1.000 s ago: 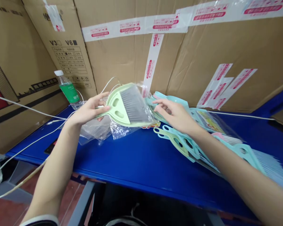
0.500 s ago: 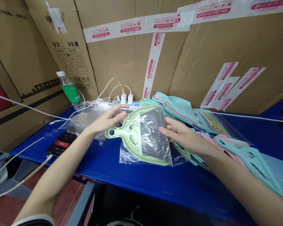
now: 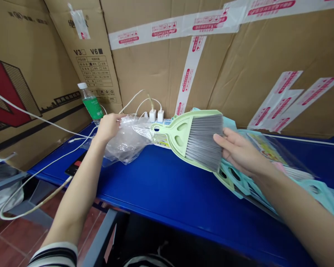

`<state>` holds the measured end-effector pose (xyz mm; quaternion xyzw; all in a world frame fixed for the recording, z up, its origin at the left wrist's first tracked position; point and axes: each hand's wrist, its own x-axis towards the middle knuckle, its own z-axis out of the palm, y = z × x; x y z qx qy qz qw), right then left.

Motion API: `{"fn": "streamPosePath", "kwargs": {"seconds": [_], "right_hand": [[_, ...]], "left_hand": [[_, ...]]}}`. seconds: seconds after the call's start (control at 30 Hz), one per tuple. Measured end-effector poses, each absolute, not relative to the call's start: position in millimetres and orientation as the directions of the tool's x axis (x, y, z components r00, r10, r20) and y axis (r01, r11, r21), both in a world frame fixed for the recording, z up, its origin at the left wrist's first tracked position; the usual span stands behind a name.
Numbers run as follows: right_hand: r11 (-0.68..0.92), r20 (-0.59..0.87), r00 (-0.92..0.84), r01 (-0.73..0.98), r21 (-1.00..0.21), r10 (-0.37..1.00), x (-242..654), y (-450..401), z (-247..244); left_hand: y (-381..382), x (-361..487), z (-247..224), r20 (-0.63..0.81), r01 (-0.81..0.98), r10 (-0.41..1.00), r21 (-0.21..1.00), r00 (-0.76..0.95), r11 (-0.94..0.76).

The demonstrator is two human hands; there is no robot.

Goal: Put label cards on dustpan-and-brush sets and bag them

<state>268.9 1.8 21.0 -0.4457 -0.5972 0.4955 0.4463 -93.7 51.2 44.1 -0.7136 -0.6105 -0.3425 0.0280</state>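
Observation:
My right hand [image 3: 239, 150] grips the bristle end of a light green dustpan [image 3: 180, 129] with a grey-bristled hand brush [image 3: 204, 141] nested in it. The set is held above the blue table, its handle end pointing left. My left hand [image 3: 110, 126] is closed at the upper left edge of a crumpled clear plastic bag [image 3: 130, 137]; its fingertips are partly hidden. The bag stretches right to the dustpan's handle, and no film covers the bristles. Beneath and behind my right hand lie blue and green dustpans and brushes [image 3: 236, 178].
A bottle with a green label [image 3: 93, 107] stands at the back left near white cables. Two white chargers [image 3: 156, 115] sit in a power strip against the cardboard wall [image 3: 144, 70]. A dark phone-like device [image 3: 74, 167] lies by my left forearm on the blue table [image 3: 150, 185].
The clear bag has come off the dustpan and brush, moving left with my left hand. My right hand has shifted right with the set. The camera view has turned slightly left.

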Motion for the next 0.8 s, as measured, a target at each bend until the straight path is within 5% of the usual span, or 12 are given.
{"fn": "streamPosePath", "kwargs": {"seconds": [0.23, 0.43, 0.63, 0.8], "right_hand": [[0.172, 0.126, -0.259, 0.161, -0.972, 0.958, 268, 1, 16], [0.218, 0.173, -0.271, 0.146, -0.965, 0.947, 271, 3, 10], [0.199, 0.152, -0.279, 0.146, -0.969, 0.948, 268, 4, 10], [0.194, 0.15, -0.256, 0.155, -0.969, 0.955, 268, 4, 10]], "left_hand": [[25, -71, 53, 0.582, 0.981, 0.812, 0.131, 0.04, -0.143], [15, -32, 39, -0.026, 0.992, 0.999, -0.122, 0.03, -0.033], [27, -47, 37, -0.227, 0.988, 0.974, -0.145, 0.022, -0.057], [36, -66, 34, -0.158, 0.98, 0.987, -0.198, -0.019, -0.013]]}}
